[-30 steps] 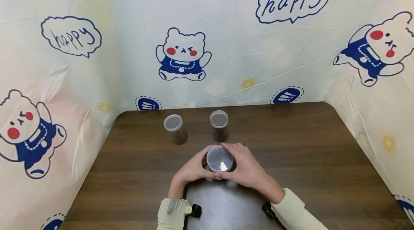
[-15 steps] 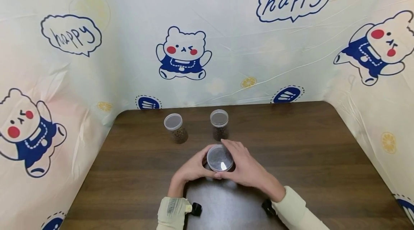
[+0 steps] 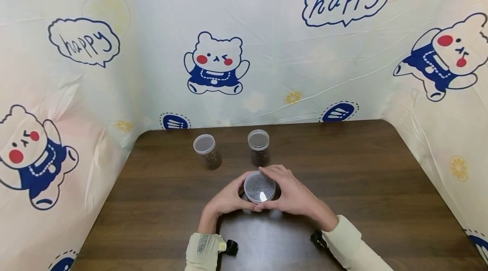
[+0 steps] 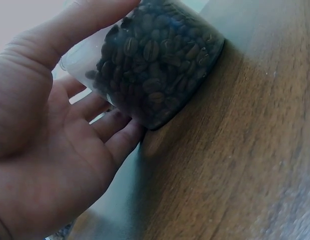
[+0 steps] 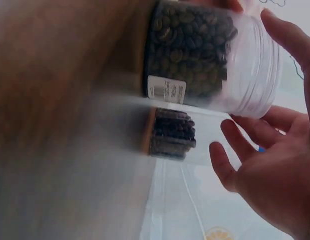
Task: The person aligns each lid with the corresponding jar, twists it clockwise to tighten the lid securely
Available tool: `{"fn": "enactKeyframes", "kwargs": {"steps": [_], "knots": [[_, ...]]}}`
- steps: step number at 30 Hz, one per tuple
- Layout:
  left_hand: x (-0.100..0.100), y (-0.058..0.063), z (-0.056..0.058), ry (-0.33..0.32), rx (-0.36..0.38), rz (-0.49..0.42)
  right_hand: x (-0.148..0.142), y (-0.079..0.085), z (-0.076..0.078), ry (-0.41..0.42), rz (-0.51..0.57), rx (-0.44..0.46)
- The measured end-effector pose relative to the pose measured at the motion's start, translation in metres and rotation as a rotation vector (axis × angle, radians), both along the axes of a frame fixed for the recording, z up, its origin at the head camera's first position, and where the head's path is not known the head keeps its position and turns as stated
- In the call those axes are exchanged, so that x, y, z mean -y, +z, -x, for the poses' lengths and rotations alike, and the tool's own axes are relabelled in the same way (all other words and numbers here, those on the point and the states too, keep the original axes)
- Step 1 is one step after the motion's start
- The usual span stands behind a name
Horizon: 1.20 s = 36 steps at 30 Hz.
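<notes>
A clear plastic jar of coffee beans (image 4: 152, 60) stands upright on the table, with a clear lid (image 3: 259, 187) on top. Around the jar's left side curls my left hand (image 3: 228, 197), its thumb on the near side. From the right, my right hand (image 3: 293, 192) holds the lid's edge between thumb and fingers. Both thumbs meet at the front. Beans fill the jar's lower part, and a white label (image 5: 166, 90) shows low on its wall. The right wrist view shows some right fingers spread off the jar.
Two smaller lidded jars with dark contents stand behind: a left jar (image 3: 207, 152) and a right jar (image 3: 259, 149), the latter just beyond my right fingertips. The brown wooden table (image 3: 362, 169) meets a printed cloth (image 3: 274, 51) at the back and sides.
My right hand has shifted a little around the lid, and its wrist has moved slightly right. The left hand and the jar stay in place.
</notes>
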State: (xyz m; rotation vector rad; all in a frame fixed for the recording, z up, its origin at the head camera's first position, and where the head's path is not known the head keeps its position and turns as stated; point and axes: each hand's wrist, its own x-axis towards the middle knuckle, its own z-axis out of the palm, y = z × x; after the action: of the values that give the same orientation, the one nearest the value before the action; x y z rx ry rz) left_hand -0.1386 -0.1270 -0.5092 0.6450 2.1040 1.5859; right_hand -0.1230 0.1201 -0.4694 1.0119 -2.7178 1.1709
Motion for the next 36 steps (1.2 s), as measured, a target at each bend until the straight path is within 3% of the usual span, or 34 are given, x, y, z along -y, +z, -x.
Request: {"fn": "enactKeyframes", "kwargs": {"steps": [3,11,13,15,20,23,26,31,36], "knots": [[-0.001,-0.001,0.000,0.002,-0.006,-0.007,0.005,-0.002,-0.006,-0.076,-0.003,-0.020],[-0.001,-0.001,0.000,0.012,-0.083,-0.006,0.025,-0.004,-0.030,-0.342,-0.139,-0.234],[0.000,-0.001,0.001,0.003,-0.085,-0.014,0.025,-0.002,-0.032,-0.343,-0.155,-0.218],[0.000,-0.001,0.000,0.001,-0.073,-0.009,0.023,0.002,-0.030,-0.304,-0.126,-0.132],[-0.001,0.000,-0.001,0.018,-0.029,0.028,0.005,0.006,-0.014,-0.120,0.022,0.084],[-0.002,0.000,-0.001,0.020,0.004,0.019,-0.003,0.002,-0.004,-0.025,0.076,0.091],[-0.002,0.000,-0.002,0.018,0.025,0.007,-0.005,0.000,0.000,0.020,0.094,0.088],[-0.001,0.000,-0.001,0.014,0.016,0.014,0.000,-0.001,-0.004,-0.039,0.085,0.094],[-0.001,-0.001,0.000,-0.003,-0.013,-0.003,0.018,-0.001,-0.021,-0.235,0.026,0.072]]}}
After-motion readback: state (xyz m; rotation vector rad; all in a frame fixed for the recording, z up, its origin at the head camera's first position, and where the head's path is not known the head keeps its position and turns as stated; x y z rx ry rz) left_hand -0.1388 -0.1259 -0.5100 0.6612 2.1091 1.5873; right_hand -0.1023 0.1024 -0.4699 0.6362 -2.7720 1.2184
